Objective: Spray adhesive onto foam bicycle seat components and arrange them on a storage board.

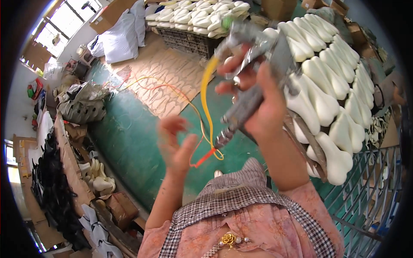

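Observation:
My right hand [269, 109] is wrapped round the grey handle of a spray gun [246, 106], raised right of centre. The gun's metal head is smeared by motion. From the head hangs a thick yellow hose [205, 88]; an orange hose [202, 159] joins the fitting at the handle's lower end. My left hand [174, 146] hovers left of the hoses, blurred, its thumb and fingers apart and nothing visible in them. Beyond my right hand, rows of smooth white pieces [316, 103], bulbous at one end and narrow at the other, lie on a rack.
More white pieces [198, 17] cover a dark crate [185, 41] at the back. Patterned brown sheeting [161, 79] lies on the green floor [142, 142], crossed by thin hoses. White sacks [122, 36] stand back left. Black material [53, 189] and boxes line the left; a metal grating [365, 193] is at right.

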`<action>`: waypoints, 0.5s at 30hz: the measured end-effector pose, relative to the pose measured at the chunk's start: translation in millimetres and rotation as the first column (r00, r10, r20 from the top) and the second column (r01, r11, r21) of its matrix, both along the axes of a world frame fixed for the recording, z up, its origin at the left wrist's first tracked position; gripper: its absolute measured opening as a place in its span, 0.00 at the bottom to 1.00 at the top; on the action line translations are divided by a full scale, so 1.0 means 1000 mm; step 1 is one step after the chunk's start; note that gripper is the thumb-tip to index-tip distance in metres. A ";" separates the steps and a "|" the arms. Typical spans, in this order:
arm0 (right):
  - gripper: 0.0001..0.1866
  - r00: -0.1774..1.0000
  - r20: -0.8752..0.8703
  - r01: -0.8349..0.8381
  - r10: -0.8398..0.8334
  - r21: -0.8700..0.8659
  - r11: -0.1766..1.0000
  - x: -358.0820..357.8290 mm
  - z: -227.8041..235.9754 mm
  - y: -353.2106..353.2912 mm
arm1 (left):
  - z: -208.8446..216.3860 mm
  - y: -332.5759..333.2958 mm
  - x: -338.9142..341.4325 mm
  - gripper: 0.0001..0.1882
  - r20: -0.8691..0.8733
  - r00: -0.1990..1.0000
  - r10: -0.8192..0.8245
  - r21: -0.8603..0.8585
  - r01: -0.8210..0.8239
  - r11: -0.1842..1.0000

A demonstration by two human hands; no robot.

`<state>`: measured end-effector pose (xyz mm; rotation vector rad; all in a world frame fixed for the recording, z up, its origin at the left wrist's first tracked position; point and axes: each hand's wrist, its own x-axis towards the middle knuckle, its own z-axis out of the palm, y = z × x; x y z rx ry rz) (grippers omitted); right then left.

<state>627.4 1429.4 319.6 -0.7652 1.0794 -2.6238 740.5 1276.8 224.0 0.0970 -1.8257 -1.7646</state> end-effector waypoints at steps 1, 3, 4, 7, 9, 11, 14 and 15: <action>0.26 0.992 -0.010 -0.125 0.125 -0.163 0.979 -0.015 0.011 -0.014 | 0.013 -0.015 -0.017 0.35 -0.116 0.993 0.028 -0.031 -0.032 0.999; 0.22 0.971 -0.059 -0.238 0.232 -0.314 0.919 -0.035 0.034 -0.048 | 0.029 -0.034 -0.045 0.47 -0.063 0.992 -0.105 0.089 0.110 0.990; 0.18 0.970 -0.102 -0.242 0.221 -0.319 0.916 -0.041 0.053 -0.067 | 0.038 -0.039 -0.052 0.55 0.060 0.959 -0.277 0.241 0.256 0.936; 0.17 0.999 0.020 0.037 -0.031 -0.412 0.911 -0.066 0.099 -0.112 | 0.024 -0.092 -0.062 0.49 -0.189 0.392 -0.900 0.378 0.875 0.302; 0.17 0.968 -0.054 0.189 -0.244 -0.483 0.855 -0.125 0.101 -0.105 | 0.006 -0.130 -0.056 0.41 0.086 0.418 -0.904 0.397 0.818 0.416; 0.18 0.954 -0.082 0.185 -0.289 -0.596 0.781 -0.203 0.096 -0.076 | -0.014 -0.187 -0.049 0.28 0.408 0.457 -0.791 0.338 0.729 0.595; 0.22 0.949 -0.158 0.108 -0.271 -0.646 0.755 -0.288 0.079 0.019 | -0.061 -0.259 -0.066 0.05 0.685 0.728 -0.011 -0.196 0.198 0.960; 0.21 0.924 -0.117 0.205 -0.365 -0.652 0.730 -0.295 0.068 0.020 | -0.073 -0.291 -0.078 0.04 0.628 0.763 0.154 -0.352 0.101 0.931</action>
